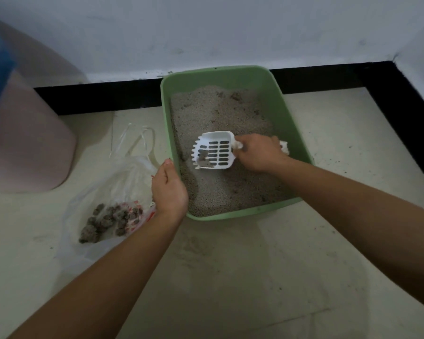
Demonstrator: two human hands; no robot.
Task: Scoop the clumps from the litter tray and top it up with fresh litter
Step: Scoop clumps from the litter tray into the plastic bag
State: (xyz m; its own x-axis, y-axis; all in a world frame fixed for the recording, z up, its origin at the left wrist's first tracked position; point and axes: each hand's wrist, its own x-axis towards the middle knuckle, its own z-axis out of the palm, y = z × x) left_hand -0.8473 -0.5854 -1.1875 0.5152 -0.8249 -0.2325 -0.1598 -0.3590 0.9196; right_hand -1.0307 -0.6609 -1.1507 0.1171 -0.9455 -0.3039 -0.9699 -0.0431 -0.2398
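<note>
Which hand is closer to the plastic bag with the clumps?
Left. The left hand holds the tray right beside the bag; the right hand holds the scoop over the litter, farther off.

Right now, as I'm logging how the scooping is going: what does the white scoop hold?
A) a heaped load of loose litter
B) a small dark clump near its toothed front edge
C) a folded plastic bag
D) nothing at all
B: the white scoop, gripped by the right hand over the green tray, carries one small dark clump by its teeth, with most slots bare.
</note>
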